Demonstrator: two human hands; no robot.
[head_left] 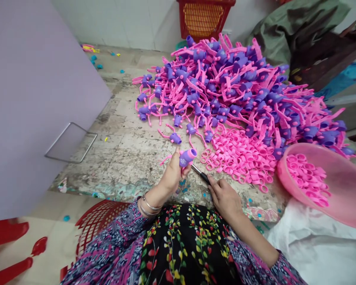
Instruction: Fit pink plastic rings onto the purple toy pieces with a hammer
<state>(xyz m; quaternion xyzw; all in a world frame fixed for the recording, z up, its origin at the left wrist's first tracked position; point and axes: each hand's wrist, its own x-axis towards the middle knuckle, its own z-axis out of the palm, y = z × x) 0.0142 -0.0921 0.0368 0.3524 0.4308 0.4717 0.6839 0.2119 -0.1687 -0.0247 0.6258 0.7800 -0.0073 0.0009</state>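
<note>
Both hands are working close together above the near edge of a worn table [118, 152], without touching each other. On the left, the left hand [172, 172] is pinching a purple toy body [186, 159] between thumb and fingers; its open end is facing up and to the right, a pale print is showing on its side, and a pink arm is sticking out to the left. From the other side, the right hand [225, 196] is closing around the black handle of a small tool [202, 175], whose metal shaft is pointing up and left at the toy body. Whether the tip is touching it, I cannot tell.

Just beyond the left hand, a loose toy body [175, 138] is lying on the table. Behind it, a big heap of purple and pink toy bodies [225, 79] is spreading toward the right. Pink rings [240, 158] are lying in front of the heap, and more are sitting in a pink bowl [350, 182] at the right. A red basket [207, 19] is standing at the back, near the wall.
</note>
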